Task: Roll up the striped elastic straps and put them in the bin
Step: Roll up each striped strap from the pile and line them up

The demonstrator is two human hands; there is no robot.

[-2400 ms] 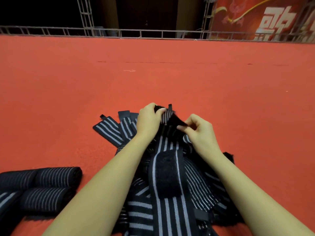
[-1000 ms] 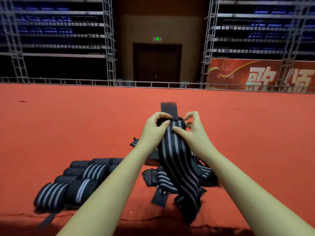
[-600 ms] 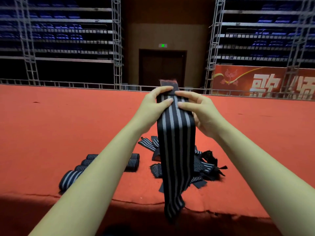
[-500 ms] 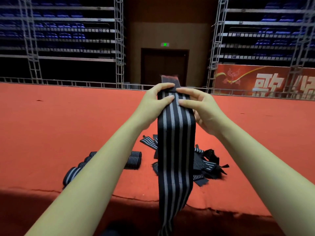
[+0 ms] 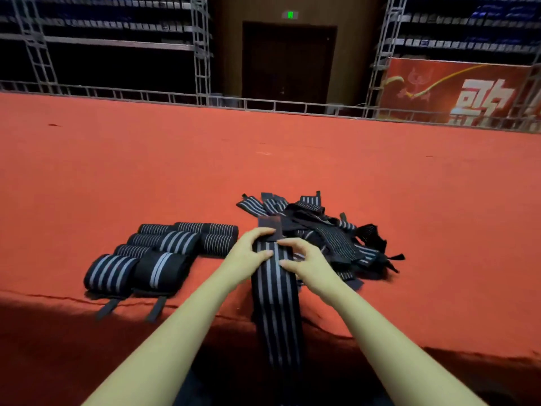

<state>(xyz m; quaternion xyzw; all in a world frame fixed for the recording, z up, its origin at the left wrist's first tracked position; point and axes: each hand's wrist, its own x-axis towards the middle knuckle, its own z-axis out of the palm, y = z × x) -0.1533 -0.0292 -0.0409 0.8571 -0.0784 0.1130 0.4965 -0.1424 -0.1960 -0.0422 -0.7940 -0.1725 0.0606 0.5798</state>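
A long black strap with grey stripes (image 5: 276,306) hangs straight down from both my hands, past the edge of the red carpeted platform. My left hand (image 5: 250,253) pinches its top left edge, and my right hand (image 5: 304,260) pinches the top right. A dark velcro tab sticks up above my fingers. Behind my hands lies a loose heap of unrolled striped straps (image 5: 328,232). Several rolled straps (image 5: 155,253) lie side by side to the left. No bin is in view.
The red platform (image 5: 263,165) stretches far ahead to a metal railing (image 5: 175,98). Its near edge (image 5: 58,297) drops into dark shadow below my arms. Scaffold seating, a dark door and a red banner (image 5: 456,92) stand beyond.
My hands have come down from head height with the strap, which now hangs lower in front of the heap. The view has tilted down toward the platform.
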